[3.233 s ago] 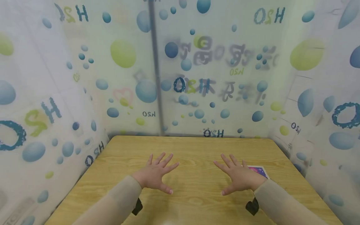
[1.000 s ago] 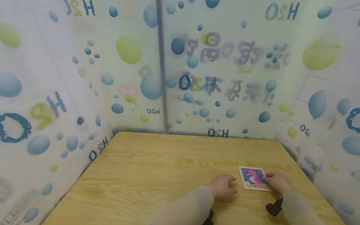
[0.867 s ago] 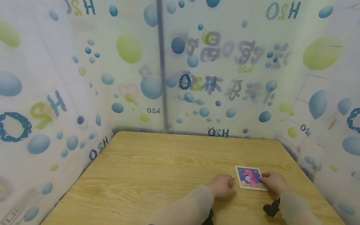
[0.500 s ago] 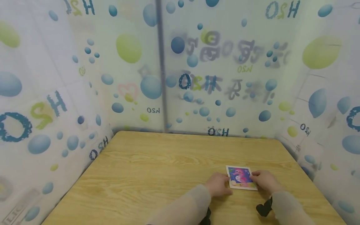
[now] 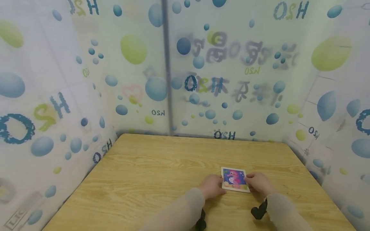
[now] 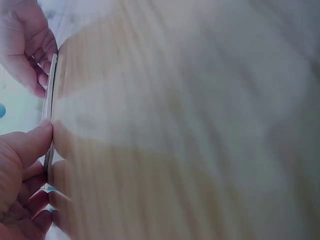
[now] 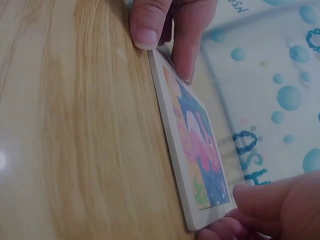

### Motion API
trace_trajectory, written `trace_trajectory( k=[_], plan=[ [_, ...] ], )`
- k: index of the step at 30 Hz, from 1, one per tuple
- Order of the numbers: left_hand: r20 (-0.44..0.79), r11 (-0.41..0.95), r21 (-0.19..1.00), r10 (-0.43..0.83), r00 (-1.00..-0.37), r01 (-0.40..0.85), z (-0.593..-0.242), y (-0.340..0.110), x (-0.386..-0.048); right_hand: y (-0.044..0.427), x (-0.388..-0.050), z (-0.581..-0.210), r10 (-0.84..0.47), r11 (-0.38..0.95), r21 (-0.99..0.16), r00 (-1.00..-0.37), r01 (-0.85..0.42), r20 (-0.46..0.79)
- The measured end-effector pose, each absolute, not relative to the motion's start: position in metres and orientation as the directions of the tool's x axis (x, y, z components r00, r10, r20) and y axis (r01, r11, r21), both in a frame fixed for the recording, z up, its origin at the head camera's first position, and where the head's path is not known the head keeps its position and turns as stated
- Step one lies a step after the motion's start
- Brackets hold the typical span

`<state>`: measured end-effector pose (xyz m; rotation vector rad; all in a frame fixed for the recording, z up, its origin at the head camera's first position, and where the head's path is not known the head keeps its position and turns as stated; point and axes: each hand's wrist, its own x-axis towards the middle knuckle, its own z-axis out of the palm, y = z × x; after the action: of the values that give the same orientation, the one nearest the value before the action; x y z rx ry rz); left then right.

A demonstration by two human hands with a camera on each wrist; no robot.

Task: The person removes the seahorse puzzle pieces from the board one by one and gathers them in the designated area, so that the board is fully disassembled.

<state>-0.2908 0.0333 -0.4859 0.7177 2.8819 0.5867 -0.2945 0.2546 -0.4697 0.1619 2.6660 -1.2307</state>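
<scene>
A square, thick-edged picture card (image 5: 234, 179) with a white border shows a pink seahorse on blue. Both hands hold it at the right of the table's middle. My left hand (image 5: 211, 186) grips the card's left edge; in the left wrist view its thumb (image 6: 37, 142) lies against the edge, fingers curled below. At the opposite edge, my right hand (image 5: 260, 183) pinches the card between thumb (image 7: 146, 30) and finger. The right wrist view shows the card (image 7: 192, 145) edge-on, low over the wood; whether it still touches the table I cannot tell.
The wooden table (image 5: 150, 166) has light grain and a rounded far-left corner. Curtains (image 5: 138, 83) printed with drops and letters enclose it behind and at both sides. A black wrist strap piece (image 5: 259, 210) hangs below the right sleeve, another below the left sleeve.
Both hands were spread open over the table at first. The right hand then took the card and drew it left; the left hand met its other edge, and both have shifted further left.
</scene>
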Motion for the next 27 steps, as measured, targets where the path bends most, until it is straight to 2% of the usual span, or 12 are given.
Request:
trace_trajectory(
  k=[7, 14, 21, 27],
  plan=[
    [-0.032, 0.809, 0.42, 0.467, -0.884, 0.412, -0.486, 0.01, -0.292, 0.233, -0.294, -0.47, 0.02, 0.551, -0.802, -0.965, 0.228, -0.261],
    [-0.034, 0.81, 0.415, 0.469, -0.882, 0.415, -0.488, -0.017, -0.29, 0.207, -0.294, -0.471, -0.007, 0.541, -0.816, -0.969, 0.203, -0.246],
    [-0.031, 0.823, 0.378, 0.469, -0.883, 0.424, -0.486, -0.041, -0.283, 0.188, -0.292, -0.474, -0.038, 0.576, -0.797, -0.968, 0.18, -0.247],
    [-0.039, 0.817, 0.381, 0.481, -0.876, 0.432, -0.48, -0.054, -0.275, 0.183, -0.29, -0.472, -0.109, 0.709, -0.702, -0.973, 0.068, -0.204]
  ],
)
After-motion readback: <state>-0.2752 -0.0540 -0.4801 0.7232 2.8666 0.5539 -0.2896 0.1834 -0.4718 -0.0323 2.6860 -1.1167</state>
